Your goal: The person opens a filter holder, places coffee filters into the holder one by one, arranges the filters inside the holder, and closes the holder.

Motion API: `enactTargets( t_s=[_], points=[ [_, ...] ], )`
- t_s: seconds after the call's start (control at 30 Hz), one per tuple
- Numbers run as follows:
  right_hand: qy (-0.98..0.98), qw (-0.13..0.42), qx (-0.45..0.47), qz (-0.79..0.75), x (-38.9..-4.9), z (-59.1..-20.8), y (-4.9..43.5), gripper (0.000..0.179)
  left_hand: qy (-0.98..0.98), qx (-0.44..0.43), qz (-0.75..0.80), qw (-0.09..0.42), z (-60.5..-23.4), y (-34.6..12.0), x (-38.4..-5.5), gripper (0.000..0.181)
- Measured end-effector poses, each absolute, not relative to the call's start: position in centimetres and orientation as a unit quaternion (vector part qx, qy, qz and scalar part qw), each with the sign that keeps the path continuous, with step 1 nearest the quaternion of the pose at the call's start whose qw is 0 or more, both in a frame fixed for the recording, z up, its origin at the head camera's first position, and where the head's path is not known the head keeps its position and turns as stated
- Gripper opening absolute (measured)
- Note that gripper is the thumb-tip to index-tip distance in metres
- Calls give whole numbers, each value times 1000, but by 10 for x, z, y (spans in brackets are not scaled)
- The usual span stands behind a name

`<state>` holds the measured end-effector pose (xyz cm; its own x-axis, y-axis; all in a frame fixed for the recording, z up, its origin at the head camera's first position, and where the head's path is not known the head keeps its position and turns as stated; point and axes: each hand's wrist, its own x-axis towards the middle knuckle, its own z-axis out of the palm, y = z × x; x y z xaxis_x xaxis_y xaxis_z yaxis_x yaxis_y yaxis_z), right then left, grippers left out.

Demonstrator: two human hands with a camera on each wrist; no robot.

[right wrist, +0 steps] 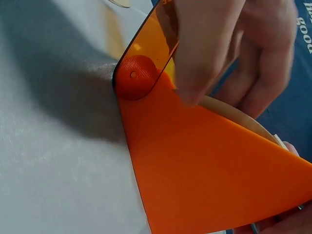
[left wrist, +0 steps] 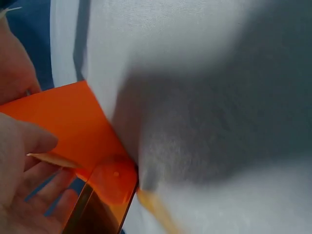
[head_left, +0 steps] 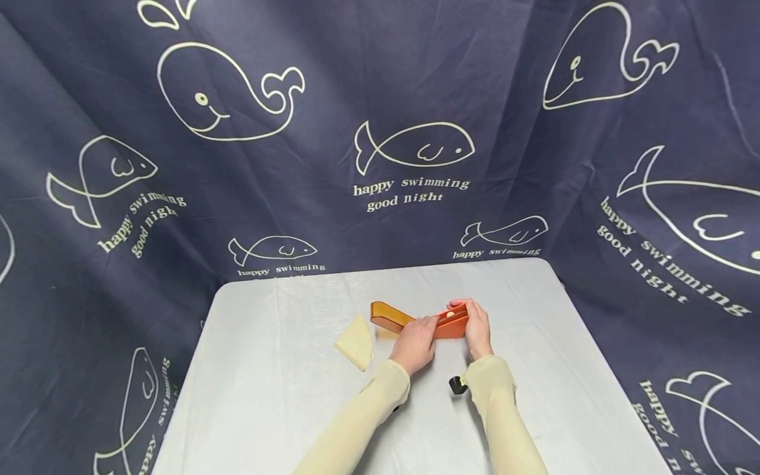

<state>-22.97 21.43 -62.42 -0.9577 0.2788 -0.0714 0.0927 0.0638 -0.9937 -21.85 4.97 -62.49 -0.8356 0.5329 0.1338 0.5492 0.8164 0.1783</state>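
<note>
An orange fan-shaped case [head_left: 451, 328] stands over the table, its clear amber cover [head_left: 388, 317] swung out to the left on a round pivot [right wrist: 136, 78]. My right hand [head_left: 478, 332] grips the case's far right end. Over the case's upper edge lies my left hand [head_left: 415, 343], thumb on the near side and fingers behind. A thin tan sheet with a curved edge [right wrist: 243, 114] shows along the opening, right at the left fingertips. I cannot tell whether the left hand pinches it. Left of the cover lies a cream fan-shaped piece [head_left: 356, 343].
The white-covered table [head_left: 261, 396] has rounded far corners. Dark blue curtains [head_left: 410, 79] with whale and fish drawings surround it on the back and sides. A small black device [head_left: 457, 385] sits at the right wrist.
</note>
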Motion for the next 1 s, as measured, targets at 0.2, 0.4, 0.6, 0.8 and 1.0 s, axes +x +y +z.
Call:
enactTargets(
  t_s=[0.2,0.4,0.6,0.8,1.0],
  points=[
    [-741,61,-137,655,-227,-625,216,53,-931,-299,-148,152,-609,24,-213,32],
    [-751,72,-145,641,-223,-628,220,53,-887,-281,-218,294,-607,-25,-217,21],
    [-756,85,-139,634,-224,-627,218,51,-858,-252,-257,367,-612,-63,-222,16],
    [-757,85,-137,633,-227,-625,216,51,-884,-168,-291,324,-623,-93,-225,16],
    [-762,67,-127,631,-229,-625,214,54,-928,-73,-296,214,-645,-117,-225,21]
  ],
)
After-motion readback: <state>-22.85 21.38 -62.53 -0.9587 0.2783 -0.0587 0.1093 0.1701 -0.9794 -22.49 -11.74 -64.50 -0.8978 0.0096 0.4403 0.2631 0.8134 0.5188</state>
